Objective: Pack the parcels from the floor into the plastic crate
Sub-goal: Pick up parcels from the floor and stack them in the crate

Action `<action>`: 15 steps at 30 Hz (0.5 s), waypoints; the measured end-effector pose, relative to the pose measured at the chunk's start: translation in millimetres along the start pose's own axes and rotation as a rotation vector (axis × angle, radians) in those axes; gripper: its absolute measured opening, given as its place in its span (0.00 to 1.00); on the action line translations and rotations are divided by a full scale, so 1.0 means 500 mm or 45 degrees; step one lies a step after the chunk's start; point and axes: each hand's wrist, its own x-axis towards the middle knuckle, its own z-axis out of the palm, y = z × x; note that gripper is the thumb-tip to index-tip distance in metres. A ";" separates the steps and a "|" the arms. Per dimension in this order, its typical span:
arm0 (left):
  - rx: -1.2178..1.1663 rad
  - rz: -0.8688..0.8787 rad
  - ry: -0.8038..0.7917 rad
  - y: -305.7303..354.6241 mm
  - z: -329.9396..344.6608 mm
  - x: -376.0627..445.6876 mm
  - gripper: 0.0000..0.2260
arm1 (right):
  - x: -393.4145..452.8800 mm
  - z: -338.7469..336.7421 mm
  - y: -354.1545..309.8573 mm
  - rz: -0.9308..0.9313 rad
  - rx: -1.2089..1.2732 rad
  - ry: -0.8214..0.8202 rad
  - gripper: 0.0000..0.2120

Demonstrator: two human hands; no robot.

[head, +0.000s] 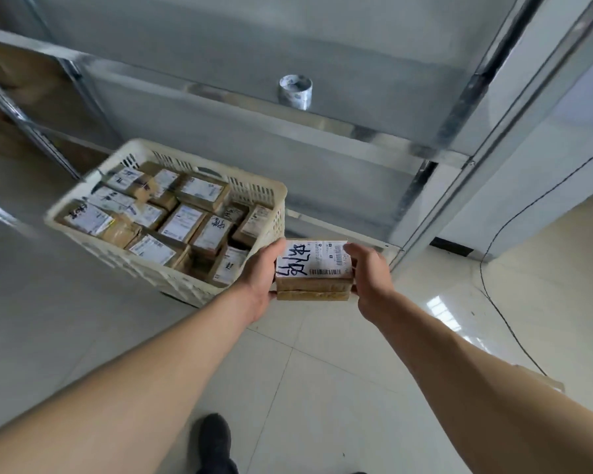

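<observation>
Both hands, left hand (259, 275) and right hand (370, 278), clamp the parcel (314, 268) by its ends beside the crate (172, 282); it looks stiff, light, tape-slick.

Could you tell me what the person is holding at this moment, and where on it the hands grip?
A stack of two brown parcels, gripped between both hands: the left hand on its left end, the right hand on its right end.
</observation>
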 end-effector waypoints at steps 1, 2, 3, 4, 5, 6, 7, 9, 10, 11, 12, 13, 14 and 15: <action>-0.002 0.000 0.006 0.013 -0.039 0.000 0.18 | -0.007 0.040 0.000 0.000 -0.011 -0.012 0.24; -0.008 0.003 0.013 0.025 -0.079 0.000 0.18 | -0.019 0.081 -0.003 -0.002 -0.023 -0.027 0.25; -0.012 0.009 0.016 0.036 -0.119 0.003 0.18 | -0.028 0.121 -0.007 -0.010 -0.035 -0.041 0.24; -0.004 0.014 0.018 0.049 -0.158 0.004 0.19 | -0.038 0.160 -0.011 -0.019 -0.045 -0.055 0.21; 0.009 0.015 0.019 0.059 -0.197 0.006 0.19 | -0.047 0.198 -0.013 -0.025 -0.048 -0.067 0.19; 0.016 0.020 0.020 0.069 -0.236 0.009 0.19 | -0.055 0.235 -0.017 -0.031 -0.046 -0.081 0.18; 0.021 0.020 0.022 0.079 -0.273 0.014 0.19 | -0.059 0.272 -0.018 -0.035 -0.047 -0.101 0.17; 0.030 0.017 0.049 0.096 -0.336 0.025 0.19 | -0.068 0.337 -0.017 -0.039 -0.064 -0.143 0.12; 0.034 0.028 0.056 0.103 -0.363 0.030 0.19 | -0.071 0.365 -0.016 -0.037 -0.069 -0.160 0.09; 0.032 0.039 0.062 0.108 -0.386 0.036 0.19 | -0.072 0.390 -0.015 -0.031 -0.074 -0.174 0.07; 0.029 0.042 0.079 0.112 -0.407 0.044 0.18 | -0.071 0.411 -0.013 -0.024 -0.079 -0.183 0.06; 0.029 0.038 0.097 0.113 -0.426 0.053 0.18 | -0.071 0.431 -0.011 -0.018 -0.084 -0.192 0.06; 0.031 0.034 0.106 0.115 -0.442 0.060 0.17 | -0.069 0.447 -0.009 -0.017 -0.090 -0.196 0.06; 0.029 0.032 0.107 0.116 -0.456 0.066 0.17 | -0.067 0.462 -0.007 -0.016 -0.099 -0.199 0.06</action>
